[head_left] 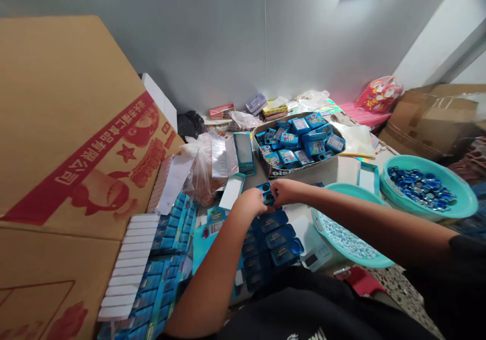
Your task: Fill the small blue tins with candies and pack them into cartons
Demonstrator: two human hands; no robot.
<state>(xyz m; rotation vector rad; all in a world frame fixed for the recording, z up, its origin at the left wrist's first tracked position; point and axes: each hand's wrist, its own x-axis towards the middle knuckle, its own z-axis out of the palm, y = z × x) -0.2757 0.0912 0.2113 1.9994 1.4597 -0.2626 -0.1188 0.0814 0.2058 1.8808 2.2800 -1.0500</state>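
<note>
In the head view, the person's left hand point(253, 201) and right hand point(284, 192) meet around a small blue case point(266, 193) with dark round openings, the fingers of both clamped on its edges, the left ones partly hidden. The case is just above the near end of rows of flat, dark blue boxes point(274, 221) on the worktop point(347, 170), and a round blue cap point(295, 246) lies on one of these. Beyond the hands stands a cardboard tray point(281, 174) heaped with small blue packets point(315, 147). To the right are a turquoise basin point(351, 190) of pale pellets point(347, 236), partly behind the right forearm, and a second basin point(465, 194) of shiny blue pieces point(421, 188). A white device point(319, 254) with a dark display sits beside the nearer basin. At left, stacked blue cartons point(170, 231) adjoin a large printed cardboard box point(56, 127).
</note>
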